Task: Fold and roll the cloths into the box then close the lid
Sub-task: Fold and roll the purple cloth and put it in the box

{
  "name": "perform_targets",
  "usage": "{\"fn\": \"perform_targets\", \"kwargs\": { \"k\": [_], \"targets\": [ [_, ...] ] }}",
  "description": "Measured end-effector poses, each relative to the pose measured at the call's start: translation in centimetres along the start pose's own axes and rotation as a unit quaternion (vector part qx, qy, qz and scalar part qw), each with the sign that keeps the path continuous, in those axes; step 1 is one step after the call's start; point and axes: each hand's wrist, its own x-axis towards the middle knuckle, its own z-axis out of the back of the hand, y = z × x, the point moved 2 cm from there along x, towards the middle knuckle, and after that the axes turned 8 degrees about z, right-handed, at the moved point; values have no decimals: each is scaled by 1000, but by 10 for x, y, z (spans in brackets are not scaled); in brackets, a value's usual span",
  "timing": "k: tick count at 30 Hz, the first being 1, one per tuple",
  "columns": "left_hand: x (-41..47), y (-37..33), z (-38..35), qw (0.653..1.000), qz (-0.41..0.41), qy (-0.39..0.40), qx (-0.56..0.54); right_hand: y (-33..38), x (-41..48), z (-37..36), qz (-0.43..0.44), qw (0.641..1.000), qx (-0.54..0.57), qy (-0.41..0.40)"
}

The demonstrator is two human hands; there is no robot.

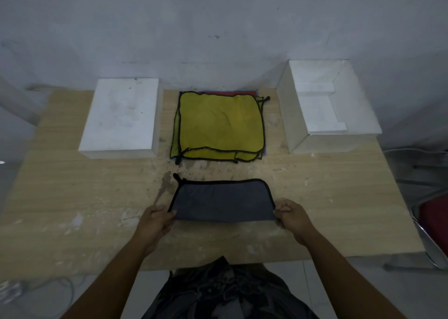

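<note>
Two hands work one cloth here: the left hand [155, 221] and the right hand [292, 215] each pinch a near corner of the dark grey microfibre cloth with black stitched edging [221, 201], thumb on top and fingers curled beneath. It lies folded in half, a wide low rectangle, on the pale wood-grain table [72, 197] just in front of the person.

To do this step well, I judge the near fold should be pulled taut and level between both pinches before any rolling begins. The corners should stay matched so the black hems line up along the far edge. A roll started from one short end, kept tight and even, would likely fit the box better than a loose one.

The grey fabric looks soft, napped and limp, so it will sag and skew if one hand lets go early.

Beyond it sits a stack of square yellow-green towelling cloths edged in black [219, 124], slightly fanned, with red and blue layers peeping out at the back. Left of the stack lies the flat white rectangular lid [121, 115], matt and scuffed. Right of it stands the open white cardboard box with slanted walls [322, 105]; nothing rolled shows inside it. The tabletop is scratched and stained.
</note>
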Motion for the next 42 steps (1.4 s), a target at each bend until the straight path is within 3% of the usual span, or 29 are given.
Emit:
{"fn": "perform_targets", "kwargs": {
  "k": [6,9,12,20,33,37,39,42],
  "targets": [
    [-6,14,10,997,-19,6,73,-20,-12,1,-13,995,-10,100],
    [-11,13,12,996,-39,34,70,-24,-13,2,8,986,-37,164],
    [-13,6,11,992,-42,58,99,-20,-12,3,48,980,-73,180],
    [0,-20,6,986,-39,88,138,6,4,3,129,984,-71,105],
    [33,-34,-2,979,-81,-24,184,13,29,-1,115,982,-146,-6],
    [36,-33,-4,978,-81,-64,183,14,38,-8,108,964,-237,-62],
    [33,-32,-8,963,-109,-106,224,18,39,-12,103,953,-276,-76],
    [25,-37,-20,910,-225,-175,302,19,42,-16,66,955,-276,-85]
  ]
}}
